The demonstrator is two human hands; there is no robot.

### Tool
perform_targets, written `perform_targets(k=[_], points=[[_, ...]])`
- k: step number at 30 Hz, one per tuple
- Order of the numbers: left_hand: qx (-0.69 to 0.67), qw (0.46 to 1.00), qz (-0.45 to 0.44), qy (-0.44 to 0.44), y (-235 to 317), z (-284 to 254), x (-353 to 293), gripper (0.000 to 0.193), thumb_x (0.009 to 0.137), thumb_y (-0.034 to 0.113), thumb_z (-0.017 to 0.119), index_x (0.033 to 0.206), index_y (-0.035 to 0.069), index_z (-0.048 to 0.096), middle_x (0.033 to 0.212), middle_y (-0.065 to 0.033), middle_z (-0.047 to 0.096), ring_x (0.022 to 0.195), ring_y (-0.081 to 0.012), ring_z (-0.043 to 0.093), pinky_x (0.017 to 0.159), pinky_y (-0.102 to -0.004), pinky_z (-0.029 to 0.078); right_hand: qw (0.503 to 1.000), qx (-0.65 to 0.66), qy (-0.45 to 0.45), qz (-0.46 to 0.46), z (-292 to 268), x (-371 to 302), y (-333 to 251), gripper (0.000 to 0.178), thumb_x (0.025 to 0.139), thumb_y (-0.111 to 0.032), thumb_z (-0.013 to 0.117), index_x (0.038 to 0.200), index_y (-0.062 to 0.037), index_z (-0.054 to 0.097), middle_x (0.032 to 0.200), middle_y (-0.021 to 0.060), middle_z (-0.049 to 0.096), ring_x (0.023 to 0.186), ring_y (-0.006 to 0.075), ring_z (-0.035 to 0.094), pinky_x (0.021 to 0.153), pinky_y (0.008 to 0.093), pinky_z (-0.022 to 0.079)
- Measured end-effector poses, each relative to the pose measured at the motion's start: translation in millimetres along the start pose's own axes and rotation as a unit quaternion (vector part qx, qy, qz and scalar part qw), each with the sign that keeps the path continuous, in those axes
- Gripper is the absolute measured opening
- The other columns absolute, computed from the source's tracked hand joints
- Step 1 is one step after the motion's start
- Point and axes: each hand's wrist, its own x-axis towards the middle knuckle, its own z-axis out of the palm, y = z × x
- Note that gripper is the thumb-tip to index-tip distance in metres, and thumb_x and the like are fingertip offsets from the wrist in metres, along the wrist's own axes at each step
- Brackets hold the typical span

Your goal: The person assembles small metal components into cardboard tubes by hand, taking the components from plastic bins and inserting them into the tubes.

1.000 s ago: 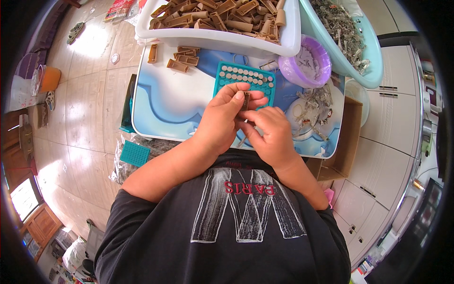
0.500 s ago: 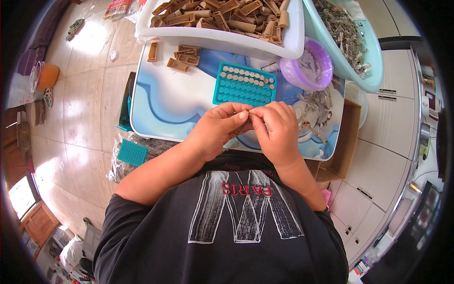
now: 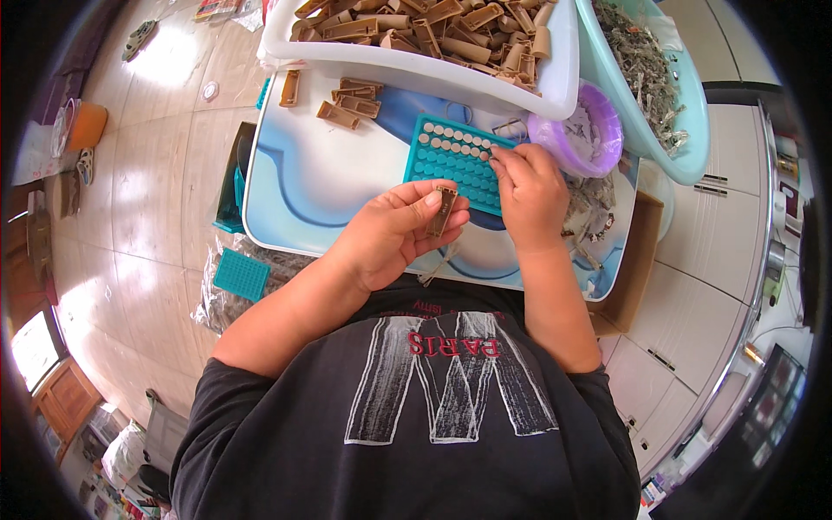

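Observation:
My left hand (image 3: 390,232) holds a small brown plastic casing (image 3: 443,212) upright between thumb and fingers, its hollow side showing. Over the right end of a teal tray (image 3: 432,172), my right hand (image 3: 536,198) has thumb and forefinger pinched together. Whatever is between those fingertips is too small and covered to make out. Pale round discs (image 3: 457,133) fill the tray's far rows, while its nearer rows show bare teal round spots. Part of the tray is hidden by my right hand.
A white tub (image 3: 416,62) heaped with brown casings stands at the far side. Several loose casings (image 3: 338,114) lie left of the tray. A purple bowl (image 3: 543,139) and a light-blue basin (image 3: 687,165) sit to the right. Another teal tray (image 3: 241,274) lies lower left.
My hands, together before, are now apart. The right hand has moved up and right to the teal tray; the left keeps the brown casing, now in plain sight.

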Motion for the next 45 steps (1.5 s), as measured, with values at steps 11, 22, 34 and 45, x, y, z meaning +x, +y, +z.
perform_targets(k=[11,22,34,45], points=[[-0.009,1.0,0.022,0.012,-2.3,-1.3,7.6,0.023,0.093,0.013,0.052,0.113,0.002,0.053,0.1,-0.0074,0.062,0.093,-0.0162,0.061,0.09,-0.0332,0.048,0.976,0.215,-0.001,0.026,-16.1,-7.5,-47.5,0.014,0.068,-0.006,0.071,0.077,-0.0061,0.061,0.077,0.0061,0.056,0.071,0.0251,0.056,0.061,0.0352,0.045],[-0.004,0.999,0.038,0.028,-4.1,0.9,9.7,0.023,0.093,0.011,0.052,0.113,0.001,0.052,0.101,-0.0067,0.061,0.091,-0.0157,0.061,0.09,-0.0328,0.048,0.981,0.183,-0.018,-0.066,-18.6,-11.7,-44.8,0.018,0.071,-0.001,0.07,0.088,-0.003,0.066,0.077,0.0089,0.059,0.066,0.0253,0.056,0.058,0.0338,0.045],[0.008,0.999,0.034,0.039,-5.2,0.7,13.1,0.025,0.092,0.015,0.054,0.114,0.004,0.054,0.11,-0.0122,0.062,0.099,-0.0214,0.062,0.093,-0.0363,0.048,0.996,-0.045,-0.014,0.076,-0.7,-2.5,1.3,0.01,0.077,-0.016,0.067,0.086,-0.0118,0.066,0.078,0.0028,0.059,0.068,0.0236,0.061,0.057,0.0344,0.049],[-0.002,0.999,0.031,0.034,-5.8,2.0,10.2,0.021,0.093,0.011,0.052,0.112,0.002,0.053,0.1,-0.0056,0.062,0.092,-0.0143,0.061,0.09,-0.0314,0.048,0.973,0.227,-0.019,0.027,-12.8,-11.6,-43.9,0.012,0.069,-0.006,0.071,0.077,-0.005,0.062,0.076,0.0067,0.057,0.066,0.0247,0.058,0.056,0.0338,0.047]])
